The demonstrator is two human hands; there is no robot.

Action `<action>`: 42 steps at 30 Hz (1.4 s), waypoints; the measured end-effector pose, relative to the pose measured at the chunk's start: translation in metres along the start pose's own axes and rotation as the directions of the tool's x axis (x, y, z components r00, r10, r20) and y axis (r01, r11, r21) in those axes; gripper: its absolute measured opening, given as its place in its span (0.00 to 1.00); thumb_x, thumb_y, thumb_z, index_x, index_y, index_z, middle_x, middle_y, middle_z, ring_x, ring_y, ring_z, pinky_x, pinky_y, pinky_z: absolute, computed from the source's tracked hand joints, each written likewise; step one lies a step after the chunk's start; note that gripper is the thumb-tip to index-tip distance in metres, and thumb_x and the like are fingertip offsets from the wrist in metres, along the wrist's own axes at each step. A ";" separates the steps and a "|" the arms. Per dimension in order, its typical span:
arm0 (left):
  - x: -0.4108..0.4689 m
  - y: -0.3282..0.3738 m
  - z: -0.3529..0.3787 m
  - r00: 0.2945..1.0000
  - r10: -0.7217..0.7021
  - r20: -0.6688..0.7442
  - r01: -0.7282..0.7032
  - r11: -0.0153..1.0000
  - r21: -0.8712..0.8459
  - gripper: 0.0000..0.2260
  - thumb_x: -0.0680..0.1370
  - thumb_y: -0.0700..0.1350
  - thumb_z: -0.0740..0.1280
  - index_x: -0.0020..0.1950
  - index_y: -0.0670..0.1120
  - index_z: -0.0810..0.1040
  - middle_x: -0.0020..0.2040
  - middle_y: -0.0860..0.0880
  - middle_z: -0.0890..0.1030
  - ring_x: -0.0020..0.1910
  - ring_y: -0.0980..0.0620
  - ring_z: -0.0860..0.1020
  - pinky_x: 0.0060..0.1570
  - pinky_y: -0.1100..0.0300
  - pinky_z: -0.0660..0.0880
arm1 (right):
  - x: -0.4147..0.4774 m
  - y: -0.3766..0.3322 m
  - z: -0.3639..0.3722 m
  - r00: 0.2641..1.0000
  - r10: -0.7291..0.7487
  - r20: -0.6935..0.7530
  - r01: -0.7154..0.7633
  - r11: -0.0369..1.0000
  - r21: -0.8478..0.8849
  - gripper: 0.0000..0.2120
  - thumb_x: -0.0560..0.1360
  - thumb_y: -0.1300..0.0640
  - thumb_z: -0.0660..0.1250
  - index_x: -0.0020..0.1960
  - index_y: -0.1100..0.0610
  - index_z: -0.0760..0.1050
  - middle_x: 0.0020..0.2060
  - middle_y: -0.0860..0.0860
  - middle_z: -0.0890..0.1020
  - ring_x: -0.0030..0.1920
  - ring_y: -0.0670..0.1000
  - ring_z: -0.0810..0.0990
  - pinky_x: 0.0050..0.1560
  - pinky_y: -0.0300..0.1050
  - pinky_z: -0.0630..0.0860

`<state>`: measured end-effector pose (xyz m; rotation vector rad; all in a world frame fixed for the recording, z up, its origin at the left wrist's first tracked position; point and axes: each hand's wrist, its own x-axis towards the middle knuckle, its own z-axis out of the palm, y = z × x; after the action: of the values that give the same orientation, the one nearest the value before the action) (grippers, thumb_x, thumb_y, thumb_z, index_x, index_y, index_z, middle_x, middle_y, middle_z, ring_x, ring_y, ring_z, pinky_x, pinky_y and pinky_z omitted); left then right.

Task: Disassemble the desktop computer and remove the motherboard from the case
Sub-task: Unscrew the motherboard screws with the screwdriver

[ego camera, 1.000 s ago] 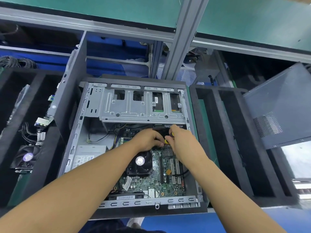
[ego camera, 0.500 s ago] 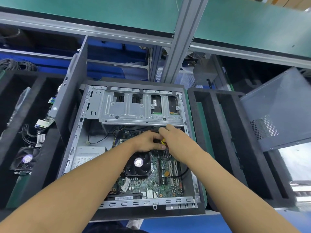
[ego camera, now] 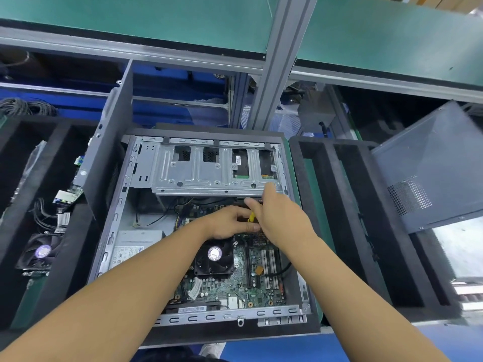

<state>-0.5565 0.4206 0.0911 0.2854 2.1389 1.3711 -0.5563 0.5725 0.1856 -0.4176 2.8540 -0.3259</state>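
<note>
The open desktop case lies flat in front of me with its green motherboard inside. A black CPU fan sits on the board, and a silver drive cage spans the far end. Both hands meet just below the cage, over the board's upper part. My left hand has its fingers curled down onto the board area. My right hand grips a small yellow-handled tool, mostly hidden between the hands. What the tool's tip touches is hidden.
A grey power supply sits in the case's left part. Black foam trays flank the case; the left tray holds a removed fan and cables. A grey side panel leans at the right. A metal frame post rises behind.
Both hands have shifted slightly toward the drive cage, the right hand's fingers now reaching its lower edge. The view has tilted a little.
</note>
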 end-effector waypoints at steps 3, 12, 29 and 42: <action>0.002 -0.002 0.000 1.000 0.004 -0.029 -0.005 1.000 -0.008 0.05 0.75 0.60 0.69 0.45 0.73 0.78 0.58 0.66 0.77 0.63 0.61 0.71 0.65 0.59 0.65 | 0.003 -0.004 -0.003 0.999 -0.031 -0.029 0.026 0.988 -0.154 0.19 0.81 0.40 0.58 0.50 0.57 0.66 0.41 0.56 0.79 0.43 0.59 0.81 0.33 0.46 0.66; 0.000 -0.005 -0.011 0.981 -0.193 0.007 0.180 0.903 -0.389 0.09 0.74 0.44 0.75 0.48 0.59 0.85 0.52 0.56 0.85 0.55 0.63 0.78 0.60 0.68 0.65 | 0.006 -0.006 -0.011 0.975 -0.199 0.101 0.214 0.961 -0.173 0.12 0.77 0.63 0.67 0.60 0.56 0.72 0.54 0.54 0.73 0.52 0.54 0.77 0.43 0.42 0.68; 0.001 -0.005 -0.006 0.982 -0.179 -0.062 0.147 0.927 -0.345 0.07 0.68 0.45 0.80 0.44 0.51 0.86 0.48 0.50 0.86 0.52 0.53 0.81 0.62 0.56 0.71 | 0.002 -0.013 -0.014 0.992 -0.124 0.013 0.124 0.991 -0.045 0.10 0.80 0.53 0.65 0.55 0.59 0.73 0.52 0.56 0.77 0.52 0.57 0.77 0.46 0.47 0.72; 0.004 -0.003 -0.004 0.971 -0.213 -0.107 0.169 0.933 -0.318 0.08 0.67 0.47 0.80 0.42 0.50 0.85 0.43 0.55 0.84 0.46 0.59 0.80 0.56 0.62 0.72 | -0.002 -0.009 -0.014 1.000 0.002 -0.026 -0.002 1.000 -0.012 0.19 0.79 0.42 0.63 0.56 0.58 0.71 0.51 0.55 0.78 0.50 0.57 0.78 0.41 0.45 0.68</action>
<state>-0.5618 0.4178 0.0879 -0.1435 1.9618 1.6173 -0.5562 0.5673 0.2017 -0.4160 2.8832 -0.3159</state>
